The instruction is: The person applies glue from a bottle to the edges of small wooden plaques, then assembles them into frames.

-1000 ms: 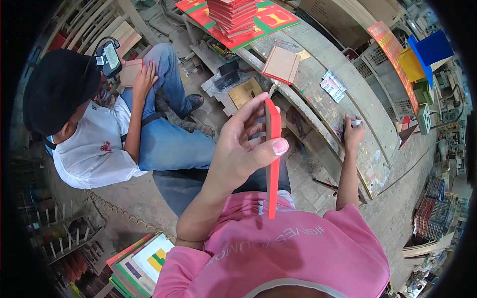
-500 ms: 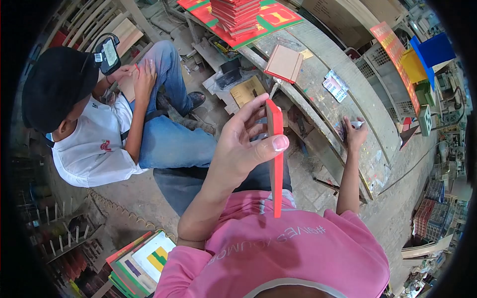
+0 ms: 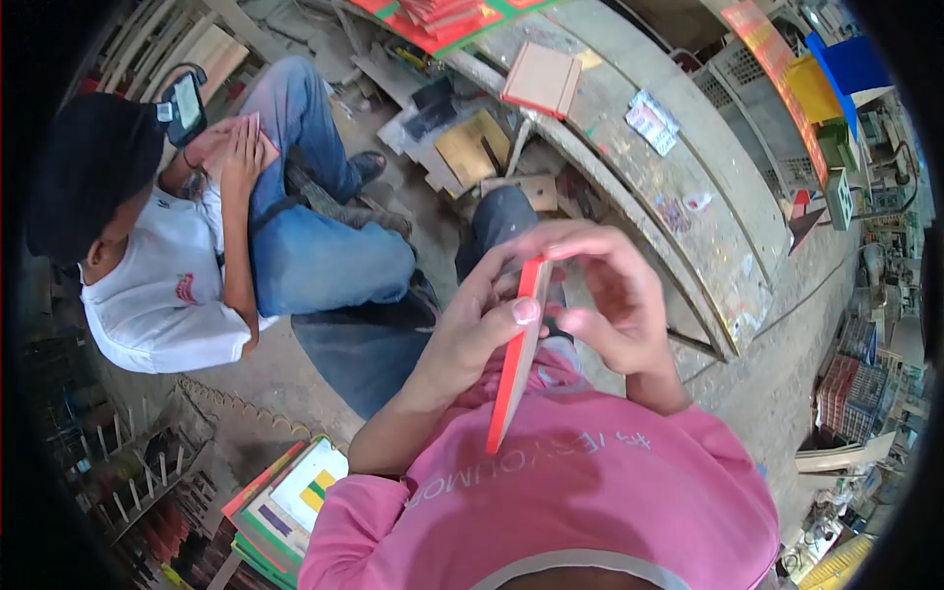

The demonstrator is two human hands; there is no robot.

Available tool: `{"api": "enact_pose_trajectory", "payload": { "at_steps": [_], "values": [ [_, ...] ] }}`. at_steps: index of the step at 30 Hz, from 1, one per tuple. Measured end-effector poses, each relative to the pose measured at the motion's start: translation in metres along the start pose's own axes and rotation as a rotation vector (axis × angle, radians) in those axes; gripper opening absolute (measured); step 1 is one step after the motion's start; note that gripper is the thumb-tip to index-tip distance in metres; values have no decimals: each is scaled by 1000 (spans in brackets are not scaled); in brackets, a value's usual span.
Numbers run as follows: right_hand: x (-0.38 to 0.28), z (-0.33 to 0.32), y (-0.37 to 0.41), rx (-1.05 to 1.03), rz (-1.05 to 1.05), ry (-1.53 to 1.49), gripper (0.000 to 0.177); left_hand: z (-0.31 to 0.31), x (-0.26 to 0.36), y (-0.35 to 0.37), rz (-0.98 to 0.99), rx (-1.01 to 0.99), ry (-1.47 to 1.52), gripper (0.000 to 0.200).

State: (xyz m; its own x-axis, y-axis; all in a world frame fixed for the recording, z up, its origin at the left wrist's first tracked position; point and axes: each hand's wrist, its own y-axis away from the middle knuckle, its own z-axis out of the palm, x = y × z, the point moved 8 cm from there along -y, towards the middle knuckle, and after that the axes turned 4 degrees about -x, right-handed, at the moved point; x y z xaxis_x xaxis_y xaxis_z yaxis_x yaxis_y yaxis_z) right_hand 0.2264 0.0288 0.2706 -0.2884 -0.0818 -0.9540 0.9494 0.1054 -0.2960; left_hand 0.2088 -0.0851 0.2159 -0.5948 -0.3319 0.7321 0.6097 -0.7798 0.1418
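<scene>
A thin board (image 3: 508, 383) with bright red painted edges and a plain tan face stands nearly on edge in front of my chest. My left hand (image 3: 462, 329) grips its upper part, with the thumb on the red edge and the fingers behind. Close to the board's right side is my right hand (image 3: 629, 295), its fingers curved and spread away from the thumb. The right fingertips reach to the board's top corner. A similar red-edged board (image 3: 542, 79) lies on the paint-stained workbench (image 3: 615, 128).
To the left, a seated person (image 3: 167, 285) in a black cap holds a small flat piece (image 3: 265, 147) on the lap. Red pieces (image 3: 442, 15) are stacked at the bench's far end. A printed card (image 3: 652, 123) and a small white item (image 3: 698, 202) lie on the bench. Painted panels (image 3: 295, 501) lean at lower left.
My right hand has left the bench and come up beside the board. The board has shifted left and tilted, showing more of its tan face. The view has moved slightly.
</scene>
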Motion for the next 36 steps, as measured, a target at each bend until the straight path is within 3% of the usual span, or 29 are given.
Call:
{"api": "enact_pose_trajectory", "payload": {
  "at_steps": [1, 3, 7, 9, 11, 13, 16, 17, 19, 20, 24, 26, 36],
  "values": [
    [14, 10, 6, -55, 108, -82, 40, 2, -7, 12, -14, 12, 17, 73],
    [21, 20, 10, -72, 104, -147, 37, 11, -11, 32, -87, 51, 105, 68],
    [32, 33, 19, 50, 171, -316, 33, 16, -11, 62, -180, 101, 123, 76],
    [31, 33, 22, 106, 161, -341, 33, 11, -3, 68, -87, 68, 187, 77],
    [28, 36, 24, 109, 165, -306, 32, 19, 16, 77, 22, -78, -123, 77],
    [23, 37, 24, 115, 157, -272, 32, 15, 21, 88, 8, 1, -129, 76],
    [10, 31, 24, 172, 87, -94, 32, 6, 50, 98, 150, 271, -566, 49],
    [8, 32, 24, 165, 88, -91, 32, 6, 54, 97, 156, 275, -561, 49],
    [-3, 28, 21, 215, -1, 36, 31, 15, 81, 97, 429, 282, -937, 36],
    [-11, 30, 17, 184, -50, 65, 30, 17, 88, 96, 503, 403, -957, 30],
    [-24, 35, 12, 248, -276, 104, 34, 25, 95, 92, 558, 424, -1041, 32],
    [-22, 34, 11, 214, -307, 120, 35, 29, 96, 93, 681, 460, -1131, 30],
    [-24, 34, 13, 171, -401, 125, 38, 41, 103, 93, 769, 479, -1237, 32]
  ]
}}
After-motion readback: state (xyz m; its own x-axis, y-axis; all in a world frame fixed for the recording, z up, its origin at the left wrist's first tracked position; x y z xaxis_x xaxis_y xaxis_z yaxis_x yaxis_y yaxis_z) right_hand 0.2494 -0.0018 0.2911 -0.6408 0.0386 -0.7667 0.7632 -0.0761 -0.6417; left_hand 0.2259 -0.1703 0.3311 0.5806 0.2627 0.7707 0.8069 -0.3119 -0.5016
